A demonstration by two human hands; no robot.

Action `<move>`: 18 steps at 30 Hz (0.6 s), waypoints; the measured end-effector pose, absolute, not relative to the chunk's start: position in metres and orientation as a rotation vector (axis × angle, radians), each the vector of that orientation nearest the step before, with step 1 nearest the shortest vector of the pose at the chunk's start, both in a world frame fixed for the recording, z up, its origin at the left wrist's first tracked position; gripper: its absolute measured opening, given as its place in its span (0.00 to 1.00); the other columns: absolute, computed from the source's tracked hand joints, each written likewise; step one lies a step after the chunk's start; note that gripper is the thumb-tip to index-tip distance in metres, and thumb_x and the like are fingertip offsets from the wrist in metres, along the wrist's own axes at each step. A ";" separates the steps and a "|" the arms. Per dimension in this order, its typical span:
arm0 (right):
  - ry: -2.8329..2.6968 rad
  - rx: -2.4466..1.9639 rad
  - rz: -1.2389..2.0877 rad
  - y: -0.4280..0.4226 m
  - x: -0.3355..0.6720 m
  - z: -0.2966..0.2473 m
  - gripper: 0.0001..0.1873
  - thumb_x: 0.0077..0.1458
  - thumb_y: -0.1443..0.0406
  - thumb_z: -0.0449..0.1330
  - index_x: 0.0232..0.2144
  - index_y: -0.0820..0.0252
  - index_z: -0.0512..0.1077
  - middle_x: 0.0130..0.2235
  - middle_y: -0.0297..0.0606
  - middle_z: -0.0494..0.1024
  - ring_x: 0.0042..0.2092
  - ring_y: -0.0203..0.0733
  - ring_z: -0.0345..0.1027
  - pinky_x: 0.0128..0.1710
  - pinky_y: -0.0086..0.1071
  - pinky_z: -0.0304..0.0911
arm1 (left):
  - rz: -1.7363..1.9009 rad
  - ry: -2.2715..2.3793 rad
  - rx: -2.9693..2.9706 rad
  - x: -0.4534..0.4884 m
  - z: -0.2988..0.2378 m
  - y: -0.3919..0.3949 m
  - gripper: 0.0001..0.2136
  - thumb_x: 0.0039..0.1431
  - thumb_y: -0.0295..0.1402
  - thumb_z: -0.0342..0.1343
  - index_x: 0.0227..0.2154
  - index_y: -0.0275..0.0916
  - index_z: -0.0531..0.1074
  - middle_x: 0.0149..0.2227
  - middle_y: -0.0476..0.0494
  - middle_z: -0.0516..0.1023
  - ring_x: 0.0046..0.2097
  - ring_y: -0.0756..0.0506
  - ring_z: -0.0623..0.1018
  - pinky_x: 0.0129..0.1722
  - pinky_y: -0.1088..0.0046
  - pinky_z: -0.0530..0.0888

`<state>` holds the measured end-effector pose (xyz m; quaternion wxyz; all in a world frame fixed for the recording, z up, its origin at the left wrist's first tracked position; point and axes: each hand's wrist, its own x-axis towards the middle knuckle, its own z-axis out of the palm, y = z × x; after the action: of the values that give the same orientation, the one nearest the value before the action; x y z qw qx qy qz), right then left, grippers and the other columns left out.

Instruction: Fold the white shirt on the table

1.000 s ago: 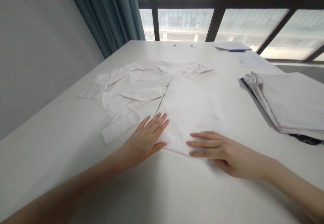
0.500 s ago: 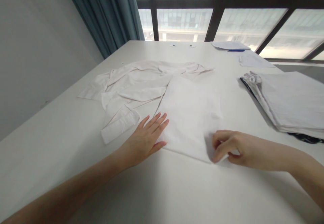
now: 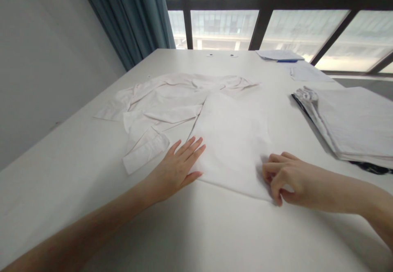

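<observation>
A white shirt (image 3: 229,141) lies spread on the white table, its smooth front panel towards me and its rumpled part further back. A sleeve end with a cuff (image 3: 145,151) rests left of the panel. My left hand (image 3: 178,167) is flat on the panel's left edge, fingers spread. At the panel's near right corner, my right hand (image 3: 284,175) has its fingers curled and closed on the cloth edge. The fingertips partly hide that corner.
A folded white cloth stack (image 3: 359,124) with something dark beneath lies at the right. Papers (image 3: 279,55) and a blue pen (image 3: 287,61) are at the far right. Beyond the table (image 3: 184,61) stand a blue curtain (image 3: 132,18) and a window.
My right hand has moved a little to the right and towards me, drawing the shirt's corner out with it. The left hand has stayed in place.
</observation>
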<state>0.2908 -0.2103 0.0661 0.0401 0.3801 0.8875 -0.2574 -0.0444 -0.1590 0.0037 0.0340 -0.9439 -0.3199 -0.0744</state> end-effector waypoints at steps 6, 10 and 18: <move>2.671 1.179 -0.941 -0.207 0.286 0.077 0.11 0.54 0.68 0.59 0.21 0.55 0.71 0.29 0.31 0.72 0.35 0.39 0.66 0.43 0.37 0.61 | -0.238 -0.960 -2.910 -0.044 0.008 -0.160 0.24 0.70 0.41 0.43 0.66 0.43 0.53 0.69 0.36 0.52 0.69 0.36 0.52 0.64 0.48 0.53; 2.732 1.366 -0.911 -0.198 0.282 0.069 0.16 0.61 0.61 0.56 0.21 0.57 0.64 0.25 0.30 0.68 0.29 0.36 0.63 0.38 0.34 0.60 | -0.267 -0.884 -2.889 -0.040 0.013 -0.164 0.22 0.69 0.34 0.47 0.64 0.49 0.59 0.67 0.38 0.58 0.68 0.35 0.56 0.64 0.45 0.51; 3.011 1.254 -0.576 -0.205 0.250 0.037 0.11 0.65 0.62 0.51 0.31 0.58 0.67 0.33 0.37 0.71 0.37 0.41 0.63 0.42 0.38 0.58 | -0.228 -0.541 -3.065 -0.035 0.019 -0.171 0.20 0.68 0.34 0.49 0.62 0.53 0.62 0.66 0.44 0.60 0.67 0.40 0.60 0.65 0.55 0.56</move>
<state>0.2503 -0.2049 0.0374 -0.0852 0.3773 0.9057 -0.1732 -0.0354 -0.1714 0.0186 0.0106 -0.9821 -0.1734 -0.0732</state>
